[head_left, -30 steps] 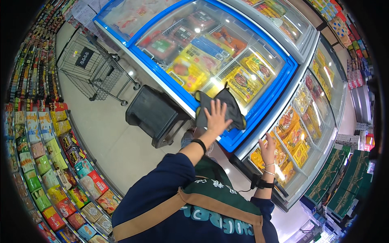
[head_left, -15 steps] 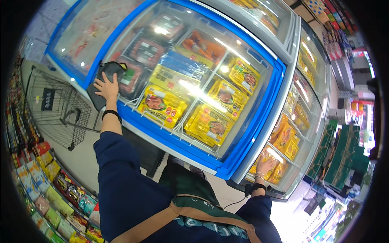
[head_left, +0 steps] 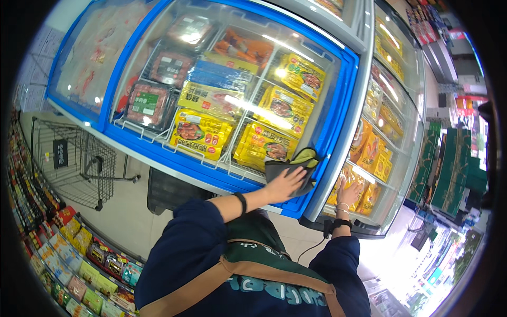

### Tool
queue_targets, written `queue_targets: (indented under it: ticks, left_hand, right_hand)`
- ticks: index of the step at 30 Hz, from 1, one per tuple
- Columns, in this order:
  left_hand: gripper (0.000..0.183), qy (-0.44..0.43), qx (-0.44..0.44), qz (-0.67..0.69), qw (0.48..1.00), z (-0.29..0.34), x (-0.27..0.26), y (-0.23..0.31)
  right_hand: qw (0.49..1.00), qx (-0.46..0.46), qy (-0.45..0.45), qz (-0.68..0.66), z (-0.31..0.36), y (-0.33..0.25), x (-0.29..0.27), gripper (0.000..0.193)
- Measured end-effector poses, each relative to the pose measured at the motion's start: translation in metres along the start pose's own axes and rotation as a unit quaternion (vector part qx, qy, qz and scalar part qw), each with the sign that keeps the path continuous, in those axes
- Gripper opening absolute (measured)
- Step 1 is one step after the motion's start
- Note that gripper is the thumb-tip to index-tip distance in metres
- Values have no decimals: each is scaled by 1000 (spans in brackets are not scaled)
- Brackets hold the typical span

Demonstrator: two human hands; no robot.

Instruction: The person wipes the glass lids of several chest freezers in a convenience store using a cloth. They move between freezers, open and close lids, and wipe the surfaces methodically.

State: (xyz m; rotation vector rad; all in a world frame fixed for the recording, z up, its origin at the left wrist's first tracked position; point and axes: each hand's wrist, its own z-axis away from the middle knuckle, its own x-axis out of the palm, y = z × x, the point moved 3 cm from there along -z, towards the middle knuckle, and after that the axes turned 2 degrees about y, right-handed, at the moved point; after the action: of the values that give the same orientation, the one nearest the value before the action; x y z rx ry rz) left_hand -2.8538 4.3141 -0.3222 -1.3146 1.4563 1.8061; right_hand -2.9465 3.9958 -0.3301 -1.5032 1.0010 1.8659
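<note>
My left hand presses a dark grey cloth with a yellow-green underside onto the near right corner of a blue-framed glass freezer lid. Its fingers are bent over the bunched cloth, part of which folds up past the fingertips. Further right, my right hand lies with fingers spread on the glass of the adjoining freezer, holding nothing. Beneath the blue-framed lid are yellow food packets and trays of red meat in wire baskets.
A wire shopping cart stands at the left. Shelves of packaged goods line the lower left. A dark box-shaped thing sits against the freezer's near side. Green stacked boxes stand far right.
My left hand has carried the cloth from the lid's left side across to its near right corner. My right hand stays on the other freezer's glass. The view has shifted slightly.
</note>
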Motion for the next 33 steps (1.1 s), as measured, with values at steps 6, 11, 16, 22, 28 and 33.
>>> queue_targets:
  ticks: [6, 11, 16, 22, 28, 33]
  left_hand:
    - [72, 200, -289, -217, 911, 123, -83, -209]
    - [61, 280, -622, -209, 701, 269, -165, -359]
    - [75, 249, -804, -69, 536, 231, -178, -442]
    - [57, 233, -483, -256, 804, -61, -163, -415]
    - [60, 164, -354, -116, 914, -274, -139, -353]
    - [57, 127, -185, -23, 974, -398, -100, -304]
  right_hand:
    - [984, -64, 156, -55, -17, -3, -1, 75]
    - [981, -89, 160, -70, -28, -32, 4, 72]
    - [975, -85, 188, -77, -20, -46, -9, 69]
    - [977, -76, 169, -104, -18, -48, -23, 66]
    - [983, -57, 136, -110, -18, -51, -31, 66]
    - [979, -79, 144, -123, -19, -50, -34, 71]
